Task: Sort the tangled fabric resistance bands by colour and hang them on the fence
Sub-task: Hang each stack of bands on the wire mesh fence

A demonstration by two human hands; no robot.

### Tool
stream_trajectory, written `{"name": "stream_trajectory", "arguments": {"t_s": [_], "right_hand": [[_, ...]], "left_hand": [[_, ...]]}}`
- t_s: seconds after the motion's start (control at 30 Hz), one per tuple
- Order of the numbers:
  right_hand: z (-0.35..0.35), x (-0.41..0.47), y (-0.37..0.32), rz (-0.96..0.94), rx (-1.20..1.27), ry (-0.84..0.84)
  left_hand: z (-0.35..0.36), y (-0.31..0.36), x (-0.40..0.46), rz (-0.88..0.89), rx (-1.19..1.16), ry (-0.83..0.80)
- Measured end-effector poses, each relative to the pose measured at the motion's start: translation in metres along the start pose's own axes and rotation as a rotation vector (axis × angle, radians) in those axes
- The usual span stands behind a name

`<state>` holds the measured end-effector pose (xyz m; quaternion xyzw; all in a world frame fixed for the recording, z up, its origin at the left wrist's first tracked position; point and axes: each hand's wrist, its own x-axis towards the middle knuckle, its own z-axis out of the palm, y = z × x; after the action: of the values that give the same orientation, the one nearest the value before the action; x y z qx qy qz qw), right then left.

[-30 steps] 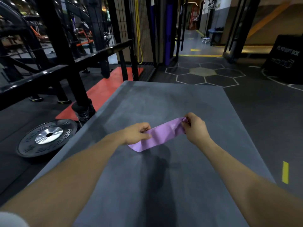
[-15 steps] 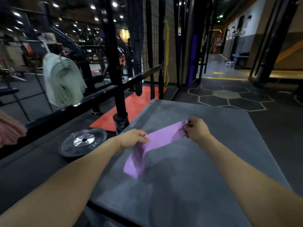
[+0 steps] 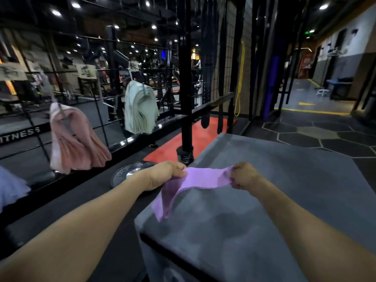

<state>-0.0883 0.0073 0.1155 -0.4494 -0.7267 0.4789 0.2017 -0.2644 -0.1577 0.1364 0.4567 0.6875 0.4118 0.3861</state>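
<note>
Head view: purple band pinched btwn left hand & right hand (one end dangling) above grey mat

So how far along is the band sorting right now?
Done: pink bundle and pale green bundle hang on the fence; a bluish bundle shows at the left edge. In hand: left hand and right hand grip a purple band. Left: hanging it.

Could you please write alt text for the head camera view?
Both hands, left hand and right hand, hold a purple band above a grey box; pink bands and pale green bands hang on the fence.
</note>
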Motion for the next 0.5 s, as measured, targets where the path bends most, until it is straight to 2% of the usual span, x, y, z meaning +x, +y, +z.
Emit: {"name": "stream_trajectory", "arguments": {"t_s": [0.07,0.13,0.17,0.2,0.27,0.33,0.4,0.5], "right_hand": [[0.01,-0.007,-0.005,0.028,-0.106,-0.073],[0.017,-0.014,-0.015,-0.029,-0.393,-0.147],[0.022,-0.018,-0.022,-0.093,-0.437,-0.157],[0.026,-0.023,-0.031,-0.17,-0.375,-0.164],[0.034,-0.032,-0.049,-0.331,-0.085,-0.183],[0.042,-0.046,-0.069,-0.407,0.088,-0.295],[0.05,-0.051,-0.08,-0.423,0.167,-0.419],[0.057,-0.054,-0.091,-0.46,0.192,-0.442]], "left_hand": [[-0.003,0.006,-0.006,0.0,0.023,0.012],[-0.006,0.014,-0.012,-0.003,0.042,0.031],[-0.007,0.018,-0.015,0.0,0.047,0.028],[-0.009,0.021,-0.016,0.002,0.048,0.021],[-0.01,0.029,-0.023,0.013,0.037,0.009],[-0.014,0.035,-0.028,0.018,0.007,0.048],[-0.02,0.042,-0.036,0.027,-0.01,0.09],[-0.03,0.049,-0.051,0.033,-0.027,0.121]]}}
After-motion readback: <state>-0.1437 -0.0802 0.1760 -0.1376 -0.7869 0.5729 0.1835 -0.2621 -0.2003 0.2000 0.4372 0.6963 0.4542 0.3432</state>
